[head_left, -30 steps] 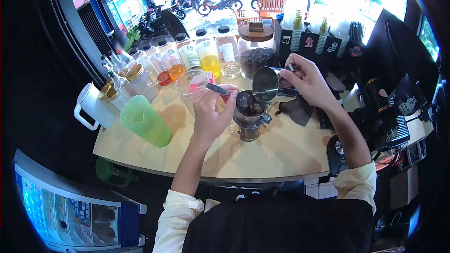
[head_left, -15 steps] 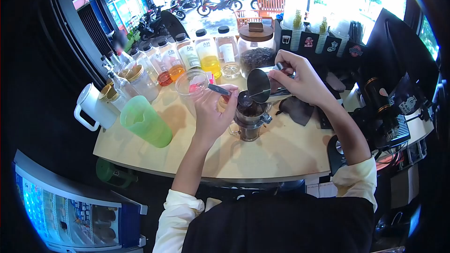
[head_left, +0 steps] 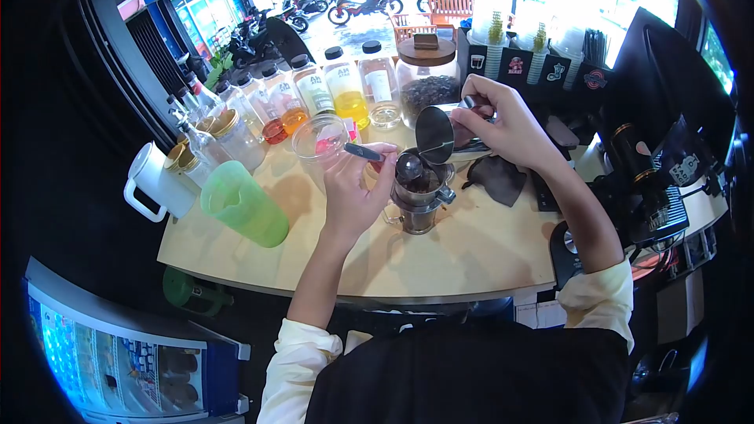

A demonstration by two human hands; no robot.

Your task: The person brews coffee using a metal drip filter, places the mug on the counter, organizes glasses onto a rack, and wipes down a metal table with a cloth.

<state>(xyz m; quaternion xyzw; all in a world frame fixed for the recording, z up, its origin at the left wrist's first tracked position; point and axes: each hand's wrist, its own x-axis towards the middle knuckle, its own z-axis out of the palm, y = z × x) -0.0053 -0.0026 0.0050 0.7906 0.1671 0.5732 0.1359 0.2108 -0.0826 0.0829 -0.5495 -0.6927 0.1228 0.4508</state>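
My left hand [head_left: 357,188] pinches the dark handle of a spoon [head_left: 408,166], whose round bowl is over the mouth of a metal dripper [head_left: 424,198]. Dark contents show inside the dripper, which sits on a clear glass cup [head_left: 416,222]. My right hand [head_left: 503,126] grips a steel pitcher [head_left: 434,135], tilted to the left with its rim just above the spoon. A thin stream seems to fall near the spoon. Just beyond my left hand stands a clear plastic cup [head_left: 320,138].
A green pitcher [head_left: 245,204] and white jug [head_left: 161,180] stand at the left. Behind are several bottles [head_left: 345,86] and a jar of dark beans [head_left: 428,86]. A dark cloth [head_left: 496,179] lies right of the dripper, near a black machine [head_left: 644,188].
The steel pitcher has moved slightly left and tipped further, with my right hand a little higher. My left hand has kept nearly the same place. The view has shifted slightly.
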